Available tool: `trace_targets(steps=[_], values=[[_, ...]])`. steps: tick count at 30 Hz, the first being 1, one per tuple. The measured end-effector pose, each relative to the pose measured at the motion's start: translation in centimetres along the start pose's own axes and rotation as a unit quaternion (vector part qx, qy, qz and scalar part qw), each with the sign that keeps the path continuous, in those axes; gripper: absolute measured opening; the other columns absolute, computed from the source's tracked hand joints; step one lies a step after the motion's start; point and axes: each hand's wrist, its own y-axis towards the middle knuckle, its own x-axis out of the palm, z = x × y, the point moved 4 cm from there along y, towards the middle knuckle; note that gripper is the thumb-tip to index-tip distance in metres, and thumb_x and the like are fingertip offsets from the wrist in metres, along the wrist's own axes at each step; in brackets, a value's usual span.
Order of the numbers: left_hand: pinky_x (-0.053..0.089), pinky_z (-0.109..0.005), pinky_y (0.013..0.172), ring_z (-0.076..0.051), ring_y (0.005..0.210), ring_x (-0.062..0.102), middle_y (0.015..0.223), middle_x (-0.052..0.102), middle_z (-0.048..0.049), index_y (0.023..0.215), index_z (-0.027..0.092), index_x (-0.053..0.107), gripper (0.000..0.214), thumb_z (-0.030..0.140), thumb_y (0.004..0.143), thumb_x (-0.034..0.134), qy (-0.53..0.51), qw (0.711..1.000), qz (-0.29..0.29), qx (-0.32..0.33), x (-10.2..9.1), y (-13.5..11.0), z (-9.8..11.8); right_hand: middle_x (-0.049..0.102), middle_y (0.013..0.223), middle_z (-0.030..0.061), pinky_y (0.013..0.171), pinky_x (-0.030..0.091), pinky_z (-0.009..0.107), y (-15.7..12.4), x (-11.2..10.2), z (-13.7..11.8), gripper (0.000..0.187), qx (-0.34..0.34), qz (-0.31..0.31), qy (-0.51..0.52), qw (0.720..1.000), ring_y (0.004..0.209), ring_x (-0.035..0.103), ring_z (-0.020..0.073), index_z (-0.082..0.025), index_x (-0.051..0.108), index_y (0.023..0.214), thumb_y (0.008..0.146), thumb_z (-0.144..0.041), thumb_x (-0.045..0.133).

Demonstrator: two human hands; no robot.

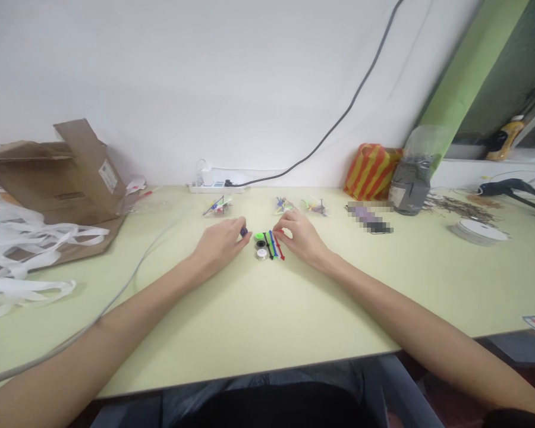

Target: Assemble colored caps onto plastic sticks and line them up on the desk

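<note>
Between the thumb and fingers of my left hand point(220, 245) is a small dark blue round piece point(244, 232), held just above the table. My right hand point(301, 238) has its thumb and forefinger closed at the upper end of a thin red stick point(280, 248) with an arrow-shaped tip. Beside it lie a blue stick point(274, 245) and a black stick point(268, 246), side by side. Left of the sticks, a bright green disc point(259, 236), a black disc point(261, 244) and a white disc point(262, 254) form a short column.
Behind my hands lie small clear bags of colourful parts point(284, 205). A power strip point(214, 188) runs along the wall. At left are a cardboard box point(57, 184), white straps point(31, 238) and a grey cable point(134, 276); at right, a striped bag point(369, 172) and a white spool point(479, 232).
</note>
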Motion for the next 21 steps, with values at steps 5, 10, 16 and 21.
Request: trace_targets(steps=[5, 10, 16, 21], values=[[0.045, -0.031, 0.075, -0.020, 0.085, 0.064, 0.095, 0.067, -0.0044, 0.112, 0.022, 0.052, 0.017, 0.032, 0.099, 0.047, -0.096, 0.981, 0.140, 0.094, -1.4, -0.7, 2.0, 0.066, 0.085, 0.0044, 0.081, 0.044, 0.034, -0.3, 0.1, -1.1, 0.009, -0.004, 0.039, 0.107, 0.994, 0.085, 0.059, 0.0187, -0.020, 0.072, 0.093, 0.094, -0.021, 0.063], [0.046, -0.029, 0.071, -0.017, 0.078, 0.065, 0.089, 0.067, -0.0006, 0.111, 0.023, 0.048, 0.019, 0.035, 0.097, 0.055, -0.144, 0.964, 0.160, 0.157, -1.3, -1.5, 3.6, 0.071, 0.084, 0.0022, 0.073, 0.044, 0.030, -0.4, 0.5, -1.4, 0.009, 0.032, 0.033, 0.201, 0.979, 0.079, 0.061, 0.0159, -0.020, 0.073, 0.090, 0.092, -0.022, 0.064], [0.046, -0.029, 0.069, -0.017, 0.074, 0.066, 0.086, 0.068, 0.0002, 0.105, 0.023, 0.046, 0.021, 0.036, 0.095, 0.060, -0.153, 0.965, 0.163, 0.138, -1.5, -1.6, 3.6, 0.075, 0.091, 0.0027, 0.074, 0.046, 0.029, -0.3, -0.1, -1.6, 0.010, 0.049, 0.013, 0.275, 0.960, 0.086, 0.066, 0.0160, -0.020, 0.073, 0.092, 0.089, -0.024, 0.065], [0.047, -0.029, 0.069, -0.016, 0.075, 0.065, 0.087, 0.068, 0.0001, 0.110, 0.023, 0.046, 0.021, 0.033, 0.095, 0.057, -0.162, 0.968, 0.139, 0.131, -1.1, -1.7, 3.7, 0.075, 0.090, 0.0025, 0.075, 0.046, 0.030, -0.4, -0.2, -2.0, 0.013, 0.040, 0.009, 0.281, 0.959, 0.084, 0.065, 0.0158, -0.020, 0.072, 0.088, 0.090, -0.031, 0.066]])
